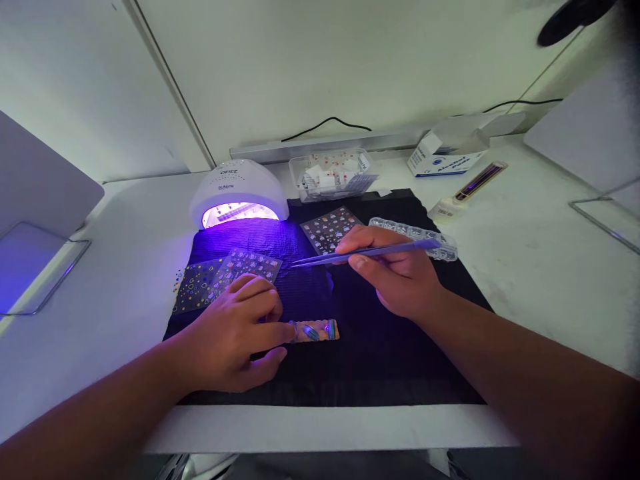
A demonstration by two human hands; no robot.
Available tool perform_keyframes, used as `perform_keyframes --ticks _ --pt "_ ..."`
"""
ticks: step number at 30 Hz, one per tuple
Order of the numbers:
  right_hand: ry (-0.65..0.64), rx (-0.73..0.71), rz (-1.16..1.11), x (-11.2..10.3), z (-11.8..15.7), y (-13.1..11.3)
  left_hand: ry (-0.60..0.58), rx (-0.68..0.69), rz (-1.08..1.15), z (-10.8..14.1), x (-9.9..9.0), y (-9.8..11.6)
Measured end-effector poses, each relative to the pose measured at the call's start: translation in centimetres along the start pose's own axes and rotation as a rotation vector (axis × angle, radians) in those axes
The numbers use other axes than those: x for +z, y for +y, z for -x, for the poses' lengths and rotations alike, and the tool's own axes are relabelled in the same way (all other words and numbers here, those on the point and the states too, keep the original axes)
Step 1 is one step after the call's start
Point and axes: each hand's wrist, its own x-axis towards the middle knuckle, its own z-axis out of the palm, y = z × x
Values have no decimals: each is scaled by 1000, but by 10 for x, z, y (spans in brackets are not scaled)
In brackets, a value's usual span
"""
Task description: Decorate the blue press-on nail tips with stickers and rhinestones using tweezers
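My right hand (pixel 395 270) grips blue tweezers (pixel 380 251), whose tips point left above the black cloth (pixel 370 360). Fingers bent and apart, my left hand (pixel 240 337) rests with its index fingertip at the left end of a small strip (pixel 320 331) bearing small blue pieces. Behind that hand lie a clear sticker sheet with pale figures (pixel 247 265) and one with yellow and blue shapes (pixel 197 285). A darker sticker sheet (pixel 327 230) is behind the tweezers. Beyond my right fingers is a clear compartment case (pixel 445 247), partly hidden.
A white lamp (pixel 239 190) glows purple at the back left. Behind the cloth stands a clear tub (pixel 330 177) of packets. An open white box (pixel 445 157) and a slim gold-edged pack (pixel 480 181) are at the back right. Metal-framed stands (pixel 605 223) flank the table.
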Motion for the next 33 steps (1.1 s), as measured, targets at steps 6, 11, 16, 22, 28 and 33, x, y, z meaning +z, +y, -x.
perform_keyframes --ticks 6,11,16,22,28,33 --pt "1 -6 11 0 1 1 12 6 -14 0 1 -1" --pt "13 11 -31 -1 1 2 15 3 -7 -1 1 -2" --pt "14 -6 -18 -1 0 2 12 13 -4 1 1 -2" --pt "11 23 15 -1 -1 -1 -7 7 46 4 3 -4" --pt "20 38 -11 -1 0 0 -43 -11 90 7 1 -5" --pt "21 33 -44 -1 0 1 2 -27 168 10 0 -4"
